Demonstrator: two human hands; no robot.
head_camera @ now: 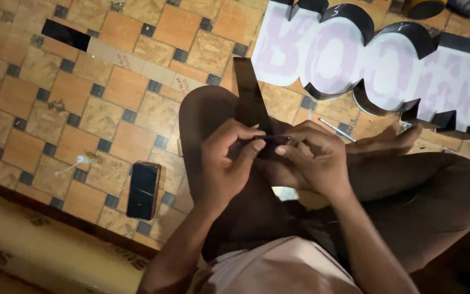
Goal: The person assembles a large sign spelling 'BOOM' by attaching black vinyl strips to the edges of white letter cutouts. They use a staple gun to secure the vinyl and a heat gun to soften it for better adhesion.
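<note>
A long black strip of thin sheet runs from the tiled floor down into my lap. My left hand pinches its near end between thumb and forefinger. My right hand grips the same end from the other side, fingertips touching the strip close to the left thumb. Both hands sit above my crossed legs in dark brown trousers. The strip's near end is partly hidden under my fingers.
A large white sign face with black raised edging lies on the floor at the upper right. A dark phone rests on the tiles to the left, beside a small white applicator. A thin metal tool lies by my foot.
</note>
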